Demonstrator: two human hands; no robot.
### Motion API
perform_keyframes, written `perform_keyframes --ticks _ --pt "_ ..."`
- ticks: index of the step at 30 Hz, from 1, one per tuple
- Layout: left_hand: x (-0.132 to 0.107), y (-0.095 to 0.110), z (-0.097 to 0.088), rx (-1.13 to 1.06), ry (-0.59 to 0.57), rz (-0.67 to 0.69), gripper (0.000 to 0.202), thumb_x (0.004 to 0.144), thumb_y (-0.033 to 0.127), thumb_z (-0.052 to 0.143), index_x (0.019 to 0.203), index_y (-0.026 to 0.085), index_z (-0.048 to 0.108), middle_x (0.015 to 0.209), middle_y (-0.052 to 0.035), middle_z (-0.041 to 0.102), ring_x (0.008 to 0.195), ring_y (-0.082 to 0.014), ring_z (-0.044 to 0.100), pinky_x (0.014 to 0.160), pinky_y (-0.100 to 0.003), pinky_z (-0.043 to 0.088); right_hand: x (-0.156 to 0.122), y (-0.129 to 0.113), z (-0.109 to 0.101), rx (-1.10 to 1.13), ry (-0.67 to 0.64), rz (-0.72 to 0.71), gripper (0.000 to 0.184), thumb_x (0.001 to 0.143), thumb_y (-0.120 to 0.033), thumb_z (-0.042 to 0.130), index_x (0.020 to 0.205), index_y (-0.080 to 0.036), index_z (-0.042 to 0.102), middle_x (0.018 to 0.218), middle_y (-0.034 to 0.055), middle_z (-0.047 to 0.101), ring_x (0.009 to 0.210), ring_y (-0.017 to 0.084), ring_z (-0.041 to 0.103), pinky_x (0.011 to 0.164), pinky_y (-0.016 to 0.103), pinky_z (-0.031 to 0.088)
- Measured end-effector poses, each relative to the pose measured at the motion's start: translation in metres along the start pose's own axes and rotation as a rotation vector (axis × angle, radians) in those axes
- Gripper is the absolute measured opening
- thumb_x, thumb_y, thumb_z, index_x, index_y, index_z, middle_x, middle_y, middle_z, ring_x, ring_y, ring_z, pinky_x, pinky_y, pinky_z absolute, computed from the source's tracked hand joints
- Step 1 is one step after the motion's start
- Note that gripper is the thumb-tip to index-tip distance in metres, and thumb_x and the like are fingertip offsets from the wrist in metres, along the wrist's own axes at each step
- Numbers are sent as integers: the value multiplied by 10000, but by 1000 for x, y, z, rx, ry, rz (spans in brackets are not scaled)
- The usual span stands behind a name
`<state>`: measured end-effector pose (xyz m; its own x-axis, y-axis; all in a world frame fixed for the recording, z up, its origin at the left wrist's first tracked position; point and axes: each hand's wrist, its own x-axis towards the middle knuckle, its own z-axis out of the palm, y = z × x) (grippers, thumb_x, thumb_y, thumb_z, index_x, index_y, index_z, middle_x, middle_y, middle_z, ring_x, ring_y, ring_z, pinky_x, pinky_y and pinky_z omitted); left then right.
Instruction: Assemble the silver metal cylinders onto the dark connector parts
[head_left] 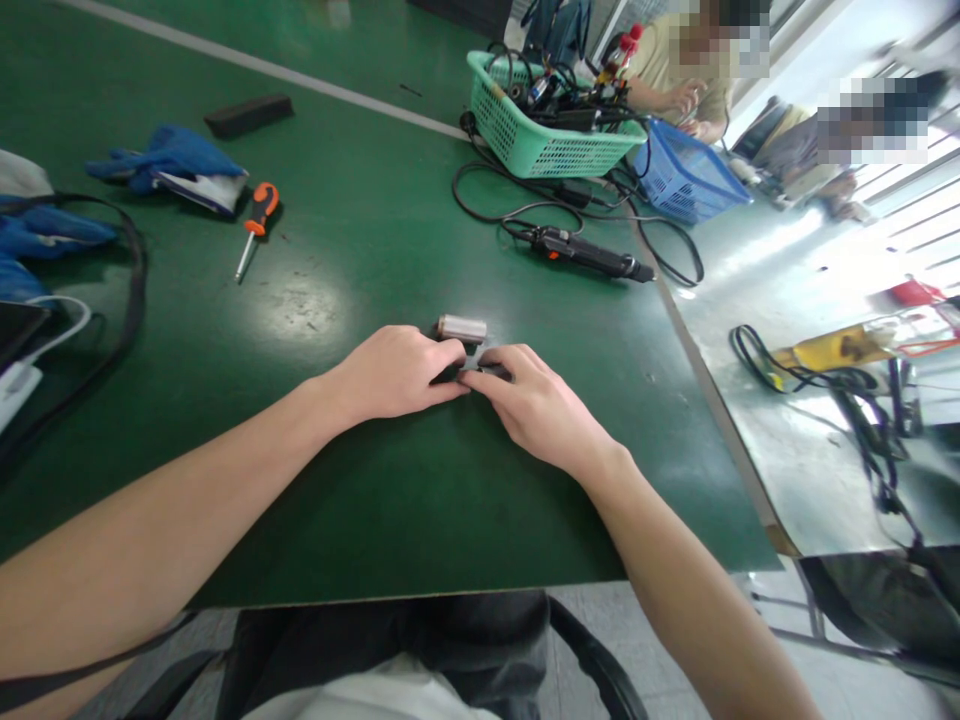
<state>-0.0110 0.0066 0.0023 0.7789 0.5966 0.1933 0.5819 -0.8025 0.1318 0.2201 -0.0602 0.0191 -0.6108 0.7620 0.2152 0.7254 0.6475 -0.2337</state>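
My left hand [397,372] and my right hand [536,405] meet on the green table mat [360,250], fingers curled and pinched round a small dark part [480,368] that is mostly hidden between them. A short silver cylinder [461,327] lies on the mat just beyond my fingertips, touching or very close to the dark part. Both hands rest low on the mat.
An orange-handled screwdriver [255,225] and blue gloves [169,160] lie at the left. A black electric screwdriver [589,255] with cable lies ahead right, behind it a green basket [540,125] and a blue basket [686,175]. Other people sit at the far right. The mat's edge runs along the right.
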Motion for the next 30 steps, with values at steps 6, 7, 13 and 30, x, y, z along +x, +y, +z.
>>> perform_keyframes --ticks 6,7,13,30 --pt "-2 1 -3 -13 -18 -17 363 998 505 501 1020 207 708 774 -47 724 707 -216 681 647 -307 404 -30 71 -23 -229 12 338 416 910 -79 450 1207 -202 713 1134 143 661 1101 324 585 937 500 546" --pt "-2 1 -3 -13 -19 -17 355 1003 492 494 1022 208 707 778 -47 725 711 -216 685 649 -308 406 -38 88 -25 -266 19 415 410 898 -88 448 1180 -186 729 1104 147 668 1077 322 597 941 502 540" --pt "-4 0 0 3 7 -5 334 1013 447 464 1019 213 702 767 -46 719 697 -216 690 636 -314 406 -69 143 -32 -370 82 649 464 868 -149 424 1188 -141 760 1088 168 694 1035 315 644 989 509 511" --pt "-8 1 -6 -14 174 -255 232 894 249 486 1081 186 608 729 -35 694 643 -219 657 593 -324 437 44 30 -2 -77 207 157 485 938 -323 601 1387 -140 596 1339 171 643 1243 343 567 1084 513 470"
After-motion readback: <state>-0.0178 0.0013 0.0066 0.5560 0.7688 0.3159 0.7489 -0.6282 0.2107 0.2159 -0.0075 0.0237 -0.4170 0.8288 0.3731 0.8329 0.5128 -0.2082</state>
